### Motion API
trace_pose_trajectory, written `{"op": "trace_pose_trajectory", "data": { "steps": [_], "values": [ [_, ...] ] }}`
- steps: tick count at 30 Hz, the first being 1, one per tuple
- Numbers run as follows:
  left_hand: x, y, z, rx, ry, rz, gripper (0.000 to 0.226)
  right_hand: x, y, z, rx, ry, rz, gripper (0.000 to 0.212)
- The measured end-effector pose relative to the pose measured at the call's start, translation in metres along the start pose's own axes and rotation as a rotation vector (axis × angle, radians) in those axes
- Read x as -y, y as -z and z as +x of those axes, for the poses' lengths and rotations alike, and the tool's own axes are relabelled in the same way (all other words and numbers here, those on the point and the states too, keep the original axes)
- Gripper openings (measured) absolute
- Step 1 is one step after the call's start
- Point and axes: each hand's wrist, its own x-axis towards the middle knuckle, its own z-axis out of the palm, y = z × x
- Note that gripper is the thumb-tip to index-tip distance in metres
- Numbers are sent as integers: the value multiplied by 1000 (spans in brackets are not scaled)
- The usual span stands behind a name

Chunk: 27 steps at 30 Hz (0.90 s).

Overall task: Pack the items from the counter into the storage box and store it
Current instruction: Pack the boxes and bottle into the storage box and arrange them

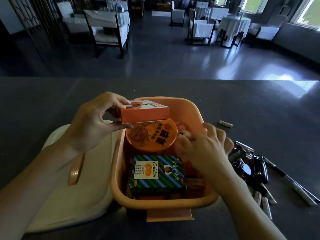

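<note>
An orange storage box [188, 110] stands on the dark counter [259, 104] in front of me. Inside it lie a round orange tub [152, 137], a green-and-blue striped carton [157, 172] and some pink-red items, partly hidden. My left hand [91, 127] holds a flat orange box [145, 113] between fingers and thumb, above the storage box's left rim. My right hand [206, 144] reaches into the right side of the storage box, fingers down among the pink items; the blur hides whether it holds anything.
A cream lid [69, 196] with a tan handle lies left of the storage box. To the right lie dark shiny packets [247, 167], a black pen [287, 181], several small white sticks [263, 201] and a small white piece [226, 123]. Beyond the counter is a dining room.
</note>
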Motion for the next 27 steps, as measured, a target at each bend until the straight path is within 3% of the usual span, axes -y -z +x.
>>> {"op": "trace_pose_trajectory", "data": {
  "steps": [3,6,12,14,17,18,20,23,27],
  "values": [
    [0,1,2,-4,-18,1,41,-8,7,8,19,141,-134,27],
    [2,1,3,7,-8,21,42,-4,18,16,-212,194,148,29],
    [6,-4,-4,50,16,-38,35,-3,11,35,79,344,-192,36],
    [4,-12,-8,68,30,-82,31,-4,13,36,49,328,12,37],
    [0,-29,-7,121,30,-84,28,4,28,30,134,230,728,24],
    [-2,-35,-6,153,33,-74,28,6,31,30,169,194,845,21],
    [-4,-44,-2,208,45,-87,31,6,33,31,188,170,803,14],
    [-6,-55,1,306,89,-121,39,3,33,32,131,59,745,41],
    [-7,-67,4,438,74,-93,46,-2,33,22,21,-6,852,37]
  ]
}}
